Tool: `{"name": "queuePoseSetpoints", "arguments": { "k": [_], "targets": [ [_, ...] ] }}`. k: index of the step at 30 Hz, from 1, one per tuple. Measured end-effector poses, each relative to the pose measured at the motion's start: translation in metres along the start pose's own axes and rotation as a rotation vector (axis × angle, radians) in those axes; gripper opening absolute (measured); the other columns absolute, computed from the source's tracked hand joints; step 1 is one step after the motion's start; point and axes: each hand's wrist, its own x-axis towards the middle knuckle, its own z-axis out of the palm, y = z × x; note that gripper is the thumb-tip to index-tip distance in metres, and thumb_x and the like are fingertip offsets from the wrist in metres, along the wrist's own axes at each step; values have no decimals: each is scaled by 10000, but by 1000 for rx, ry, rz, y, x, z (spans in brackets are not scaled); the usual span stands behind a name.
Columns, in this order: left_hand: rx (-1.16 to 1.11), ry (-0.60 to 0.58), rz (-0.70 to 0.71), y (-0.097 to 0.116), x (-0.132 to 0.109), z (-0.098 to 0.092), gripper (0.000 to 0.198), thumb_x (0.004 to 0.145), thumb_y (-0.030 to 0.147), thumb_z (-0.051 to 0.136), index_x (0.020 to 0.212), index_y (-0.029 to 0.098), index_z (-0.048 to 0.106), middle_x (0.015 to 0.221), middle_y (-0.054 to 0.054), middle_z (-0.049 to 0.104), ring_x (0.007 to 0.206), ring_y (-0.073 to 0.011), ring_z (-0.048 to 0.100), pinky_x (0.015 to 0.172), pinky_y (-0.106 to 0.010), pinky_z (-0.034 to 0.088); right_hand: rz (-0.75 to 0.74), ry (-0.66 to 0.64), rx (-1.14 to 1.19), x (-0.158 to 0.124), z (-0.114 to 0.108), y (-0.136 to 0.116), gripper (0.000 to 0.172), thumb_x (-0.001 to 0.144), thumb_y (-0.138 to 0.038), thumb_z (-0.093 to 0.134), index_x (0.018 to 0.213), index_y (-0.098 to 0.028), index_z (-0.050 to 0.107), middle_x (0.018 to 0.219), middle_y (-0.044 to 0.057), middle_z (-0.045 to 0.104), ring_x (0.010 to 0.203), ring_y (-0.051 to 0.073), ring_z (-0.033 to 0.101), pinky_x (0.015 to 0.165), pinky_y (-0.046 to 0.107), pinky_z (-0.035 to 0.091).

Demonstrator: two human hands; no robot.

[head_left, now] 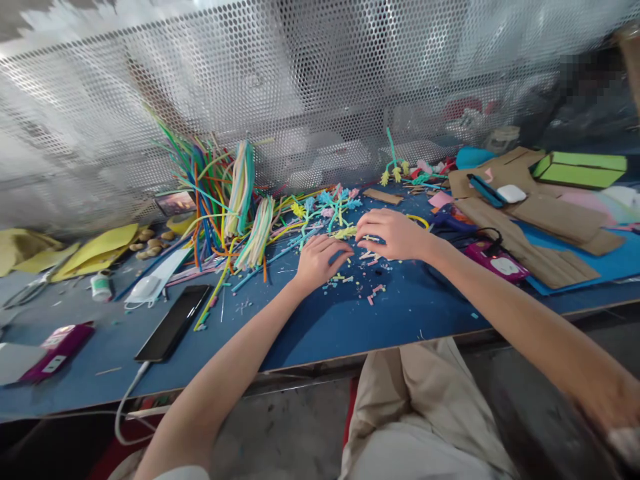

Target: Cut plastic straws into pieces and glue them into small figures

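Note:
My left hand [320,261] rests on the blue table [350,327], fingers curled down among small cut scraps [370,293] of coloured stems. My right hand [395,233] hovers just right of it, fingers bent and pinched over a short yellow-white piece [367,239]; what it grips is too small to name. Behind both hands lies a tangle of twisted coloured pipe-cleaner figures [327,207]. Further left stands a big loose bundle of long coloured stems [220,193].
A black phone [174,323] with a cable lies at left, beside a white mask [145,290], a small bottle [101,287] and a magenta device [57,343]. Cardboard pieces [540,227], a green box [580,170] and another pink device [497,261] sit right. A perforated metal screen [320,87] closes the back.

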Motion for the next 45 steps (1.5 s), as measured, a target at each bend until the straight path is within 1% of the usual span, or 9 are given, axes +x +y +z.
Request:
{"name": "queuePoseSetpoints", "arguments": {
  "k": [3,6,12,17,21,31,36,41,45],
  "targets": [
    [16,24,4,-2,-1,-2,178,978,384,628,986,233,723,952,-29,769,856,-168,654,793,-324,457,14,8,74,-5,13,2,231,1003,-330,519,1054,-219,715,1117,88,699,1035,231,633,955,407,466],
    [44,53,3,-5,-1,-3,186,992,362,607,973,228,736,928,-29,777,822,-162,654,772,-325,455,35,56,175,-9,20,-2,234,1008,-356,524,1074,-221,703,1094,86,701,1043,218,637,951,384,486],
    [33,40,1,-4,0,0,164,981,341,627,989,224,741,942,-34,783,853,-163,670,797,-318,471,116,99,304,-13,27,-9,239,994,-393,567,1124,-221,672,1042,73,691,801,174,597,813,352,519],
    [15,26,43,-4,-1,5,117,959,310,656,984,223,730,951,-16,782,857,-154,670,810,-307,471,103,99,302,-15,32,-5,214,983,-357,597,1125,-213,669,1034,72,681,795,169,583,790,336,504],
    [8,24,38,-4,-1,6,116,961,302,646,979,222,727,946,-18,781,856,-148,676,835,-308,471,112,88,306,-15,32,-2,192,974,-332,611,1108,-210,674,1024,65,679,785,163,578,774,327,495],
    [-23,44,47,1,2,3,122,959,323,662,929,219,719,889,-4,774,795,-144,660,837,-308,460,115,12,349,-16,34,1,207,971,-360,617,1072,-199,701,977,54,699,809,160,599,768,311,494],
    [-20,66,26,-2,0,4,154,956,362,669,951,222,734,899,-10,779,806,-151,666,801,-306,460,134,14,332,-16,33,3,247,978,-393,611,1075,-200,731,961,58,715,790,162,609,739,314,483],
    [-13,68,43,-2,0,5,154,960,355,668,1010,233,747,933,-10,786,825,-143,687,821,-305,473,143,24,313,-16,32,4,246,992,-360,592,1103,-212,754,1010,70,744,867,179,656,801,336,494],
    [-5,110,58,-2,1,5,162,922,357,719,1034,245,751,946,-5,790,826,-143,695,793,-297,483,161,59,301,-16,34,5,243,981,-371,612,1088,-222,772,989,62,758,849,179,665,803,337,496]
  ]
}}
